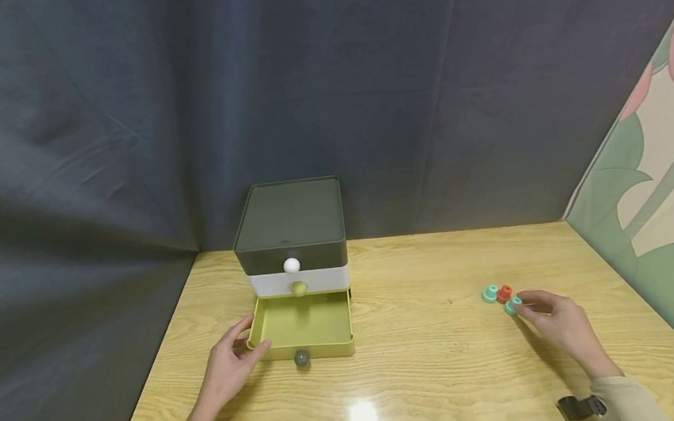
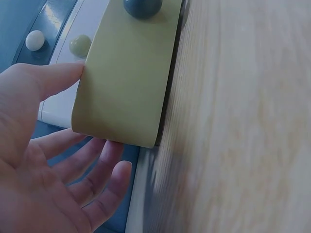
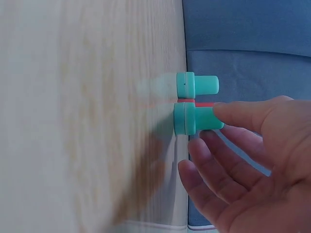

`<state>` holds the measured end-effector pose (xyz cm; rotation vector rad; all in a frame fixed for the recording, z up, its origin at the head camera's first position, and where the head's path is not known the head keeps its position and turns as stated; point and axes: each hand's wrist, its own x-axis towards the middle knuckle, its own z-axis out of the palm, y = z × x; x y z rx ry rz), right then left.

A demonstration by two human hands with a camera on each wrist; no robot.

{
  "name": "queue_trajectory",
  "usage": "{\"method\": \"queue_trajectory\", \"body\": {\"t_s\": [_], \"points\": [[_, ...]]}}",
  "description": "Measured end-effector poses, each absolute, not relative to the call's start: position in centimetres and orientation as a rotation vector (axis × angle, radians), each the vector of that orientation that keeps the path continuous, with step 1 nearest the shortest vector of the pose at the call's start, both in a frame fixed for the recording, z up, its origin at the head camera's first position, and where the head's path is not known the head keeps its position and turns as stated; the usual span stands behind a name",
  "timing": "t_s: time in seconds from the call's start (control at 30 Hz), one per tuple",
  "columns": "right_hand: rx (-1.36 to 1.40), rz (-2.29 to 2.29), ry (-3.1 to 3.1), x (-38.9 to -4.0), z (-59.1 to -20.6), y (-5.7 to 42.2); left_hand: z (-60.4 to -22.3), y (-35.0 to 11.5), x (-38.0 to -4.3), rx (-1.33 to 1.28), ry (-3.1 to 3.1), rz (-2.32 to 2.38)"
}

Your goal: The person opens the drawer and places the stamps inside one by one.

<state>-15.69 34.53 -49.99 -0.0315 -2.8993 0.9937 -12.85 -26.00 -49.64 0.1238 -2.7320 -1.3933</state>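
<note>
My left hand (image 1: 228, 367) grips the left front corner of a pulled-out yellow-green drawer (image 1: 329, 350). In the left wrist view its thumb is on the drawer front's rim, its fingers by the side wall. The drawer is the lowest of a small three-tier drawer unit (image 1: 290, 214); nothing lies inside it. At the right, my right hand (image 1: 562, 325) pinches the narrow stem of a teal knob-shaped piece (image 3: 184, 119) with a wide base. A second teal piece (image 1: 490, 294) and a red one (image 1: 504, 293), mostly hidden in the right wrist view, stand just behind it.
A dark curtain (image 1: 365, 104) hangs along the back and left of the wooden table (image 1: 418, 361). Floral fabric (image 1: 654, 214) borders the right side. The white drawer (image 1: 324, 280) and the dark top drawer above are closed. A dark round knob (image 1: 302, 358) juts from the pulled-out drawer.
</note>
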Motion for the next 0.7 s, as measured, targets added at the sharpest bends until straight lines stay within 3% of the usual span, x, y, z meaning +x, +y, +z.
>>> {"method": "queue_trajectory", "body": {"t_s": [0.7], "points": [[-0.081, 0.979, -2.805, -15.06, -49.89, 34.64, -49.63, -26.04, -12.58, 0.152, -2.759, -1.417]]}}
